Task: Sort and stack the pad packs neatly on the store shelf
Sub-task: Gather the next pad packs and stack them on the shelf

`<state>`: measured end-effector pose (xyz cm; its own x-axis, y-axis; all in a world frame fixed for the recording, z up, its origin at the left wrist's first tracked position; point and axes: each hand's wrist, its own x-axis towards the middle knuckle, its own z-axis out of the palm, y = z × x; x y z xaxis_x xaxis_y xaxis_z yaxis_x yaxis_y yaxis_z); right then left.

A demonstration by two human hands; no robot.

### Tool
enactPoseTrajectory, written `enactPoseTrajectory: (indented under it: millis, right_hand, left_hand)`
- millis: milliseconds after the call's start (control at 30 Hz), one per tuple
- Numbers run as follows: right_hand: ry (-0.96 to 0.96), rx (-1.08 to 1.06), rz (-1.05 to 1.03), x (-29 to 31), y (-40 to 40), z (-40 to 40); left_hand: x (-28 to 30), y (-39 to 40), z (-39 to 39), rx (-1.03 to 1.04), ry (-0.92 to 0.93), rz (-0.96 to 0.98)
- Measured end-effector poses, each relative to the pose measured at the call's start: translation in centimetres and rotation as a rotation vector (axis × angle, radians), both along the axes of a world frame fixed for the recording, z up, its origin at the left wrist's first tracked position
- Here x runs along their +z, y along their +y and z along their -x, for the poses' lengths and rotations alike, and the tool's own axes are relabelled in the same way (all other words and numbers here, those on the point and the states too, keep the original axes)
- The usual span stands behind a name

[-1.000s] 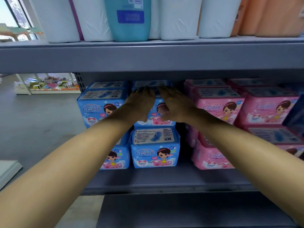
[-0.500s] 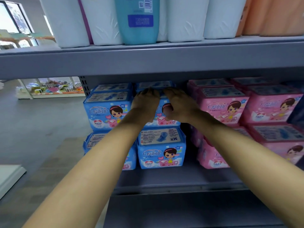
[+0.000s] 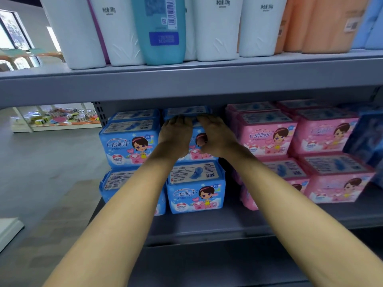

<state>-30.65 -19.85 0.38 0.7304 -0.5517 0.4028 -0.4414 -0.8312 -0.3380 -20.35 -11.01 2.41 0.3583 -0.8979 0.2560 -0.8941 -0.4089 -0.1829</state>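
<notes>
Blue pack [image 3: 194, 145] sits atop a second blue pack [image 3: 195, 187] on the grey shelf [image 3: 207, 226], between another blue stack [image 3: 129, 141] and the pink packs [image 3: 267, 135]. We rest our left hand [image 3: 176, 135] and right hand [image 3: 216, 135] on its front, fingers extended and close together over its top edge, fingertips blurred.

Grey metal shelving unit [image 3: 186, 79] fills the view. Left of it, grey floor [image 3: 47, 162] runs back to a low display stand [image 3: 56, 121] carrying colourful goods, too blurred to name. Above that stand, a bright window [image 3: 12, 32], daylight coming in.
</notes>
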Motion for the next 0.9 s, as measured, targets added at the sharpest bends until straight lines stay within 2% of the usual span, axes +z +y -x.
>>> enactPoseTrajectory:
  millis: [233, 400, 500, 767, 900]
  right_hand:
    - [0.025, 0.079, -0.007, 0.1, -0.7, 0.2]
    - [-0.011, 0.159, -0.032, 0.2, -1.2, 0.8]
    - [-0.051, 0.166, -0.007, -0.3, -1.2, 0.7]
    - [-0.007, 0.165, 0.002, 0.0, -1.4, 0.9]
    - [-0.079, 0.097, 0.0, -0.4, -0.7, 0.8]
  left_hand:
    - [0.4, 0.4, -0.3, -0.027, 0.017, -0.032]
    - [-0.1, 0.6, 0.0, -0.023, -0.012, 0.034]
    - [-0.5, 0.6, 0.0, -0.012, -0.019, 0.046]
    - [0.1, 0.3, 0.0, 0.007, 0.015, 0.01]
    - [-0.2, 1.1, 0.0, -0.041, 0.01, 0.084]
